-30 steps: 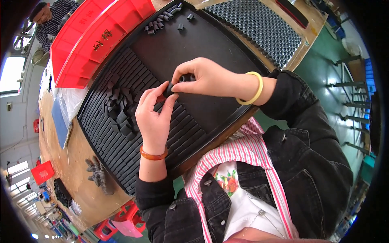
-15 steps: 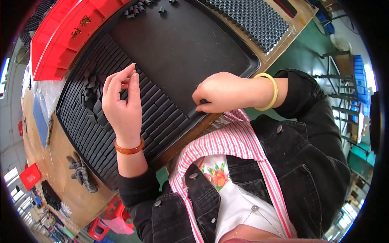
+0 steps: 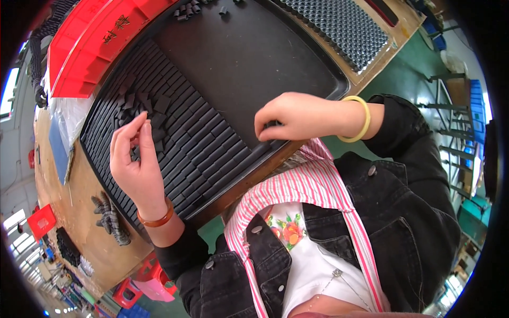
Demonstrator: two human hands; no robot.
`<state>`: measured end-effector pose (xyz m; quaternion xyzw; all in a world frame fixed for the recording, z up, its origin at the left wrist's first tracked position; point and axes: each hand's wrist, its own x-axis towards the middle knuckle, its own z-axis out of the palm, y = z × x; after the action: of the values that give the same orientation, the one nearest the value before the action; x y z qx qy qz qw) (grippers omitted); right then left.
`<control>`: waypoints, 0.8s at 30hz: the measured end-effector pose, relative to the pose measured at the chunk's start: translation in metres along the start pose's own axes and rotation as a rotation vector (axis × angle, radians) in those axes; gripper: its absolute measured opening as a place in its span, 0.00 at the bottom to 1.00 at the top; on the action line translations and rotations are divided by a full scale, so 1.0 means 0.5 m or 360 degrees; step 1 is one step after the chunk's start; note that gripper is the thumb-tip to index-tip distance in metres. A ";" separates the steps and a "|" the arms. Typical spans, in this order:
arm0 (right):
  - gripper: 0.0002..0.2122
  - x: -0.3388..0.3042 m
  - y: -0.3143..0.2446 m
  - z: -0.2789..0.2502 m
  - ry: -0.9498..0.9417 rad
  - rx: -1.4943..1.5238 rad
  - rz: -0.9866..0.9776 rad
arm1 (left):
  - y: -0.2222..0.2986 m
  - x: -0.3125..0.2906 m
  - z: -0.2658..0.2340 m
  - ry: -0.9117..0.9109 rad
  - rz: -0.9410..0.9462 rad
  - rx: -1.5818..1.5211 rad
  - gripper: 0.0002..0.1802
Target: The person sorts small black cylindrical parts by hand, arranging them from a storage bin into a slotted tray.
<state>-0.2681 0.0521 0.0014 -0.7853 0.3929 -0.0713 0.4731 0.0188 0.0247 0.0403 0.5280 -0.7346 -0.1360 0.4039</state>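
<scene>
A large black tray [image 3: 238, 58] lies in front of me. Rows of short black tubes [image 3: 212, 130] lie packed side by side over its left part. On top of them is a loose heap of small black pieces [image 3: 160, 104]. My left hand [image 3: 139, 164] hovers at the near side of this heap, thumb and fingertips drawn together; whatever is between them, if anything, is too small to make out. By the tray's near right edge, my right hand [image 3: 286, 117] is curled closed around a small black piece [image 3: 274, 123], mostly hidden by the fingers.
Beyond the tray's left side stands a red bin [image 3: 79, 58]. A honeycomb-like block of small tubes [image 3: 344, 34] lies at the far right. Several loose tubes [image 3: 188, 9] sit at the tray's far end. A grey glove [image 3: 111, 220] rests on the table. Another person's striped sleeve [image 3: 38, 58] shows far left.
My left hand has moved left and nearer to me, uncovering more of the loose heap. My right hand stays near the tray's edge, its fingers slightly shifted. The whole view has tilted a little.
</scene>
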 end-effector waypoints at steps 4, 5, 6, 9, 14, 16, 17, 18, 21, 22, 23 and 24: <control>0.11 0.012 -0.001 -0.066 0.0270 0.0789 0.0364 | -0.030 -0.007 -0.044 -0.0300 -0.0105 0.0163 0.05; 0.11 0.022 -0.007 -0.069 0.0376 0.1051 0.0382 | -0.041 -0.012 -0.049 -0.0356 -0.0158 0.0242 0.05; 0.12 0.034 -0.010 -0.070 0.0479 0.1314 0.0402 | -0.059 -0.019 -0.052 -0.0411 -0.0212 0.0260 0.09; 0.11 0.077 -0.008 -0.084 0.0463 0.1416 0.0226 | -0.070 -0.028 -0.042 -0.0632 -0.0211 0.0660 0.15; 0.12 0.139 0.017 -0.073 0.0408 0.1654 0.0055 | -0.089 -0.026 -0.029 -0.0558 -0.0243 0.0649 0.12; 0.14 0.146 0.033 -0.066 0.0427 0.1656 0.0059 | -0.088 -0.025 -0.028 -0.0520 -0.0185 0.0648 0.12; 0.13 0.145 0.040 -0.066 0.0469 0.1680 0.0043 | -0.090 -0.025 -0.025 -0.0522 -0.0089 0.0708 0.12; 0.13 0.144 0.043 -0.066 0.0510 0.1704 0.0026 | -0.090 -0.025 -0.024 -0.0524 0.0006 0.0767 0.12; 0.14 0.149 0.042 -0.068 0.0616 0.1637 0.0091 | -0.080 -0.018 -0.023 -0.0558 -0.0055 0.0808 0.13; 0.14 0.148 0.043 -0.068 0.0618 0.1639 0.0090 | -0.075 -0.018 -0.023 -0.0550 -0.0069 0.0842 0.13; 0.14 0.146 0.043 -0.070 0.0548 0.1629 0.0088 | -0.071 -0.020 -0.025 -0.0552 -0.0066 0.0843 0.13; 0.14 0.145 0.043 -0.071 0.0479 0.1618 0.0085 | -0.066 -0.022 -0.027 -0.0481 -0.0046 0.0721 0.13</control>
<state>-0.2479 -0.0273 -0.0154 -0.4276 0.3923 -0.3526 0.7341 0.0517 0.0242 0.0233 0.5891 -0.7906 -0.0514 0.1593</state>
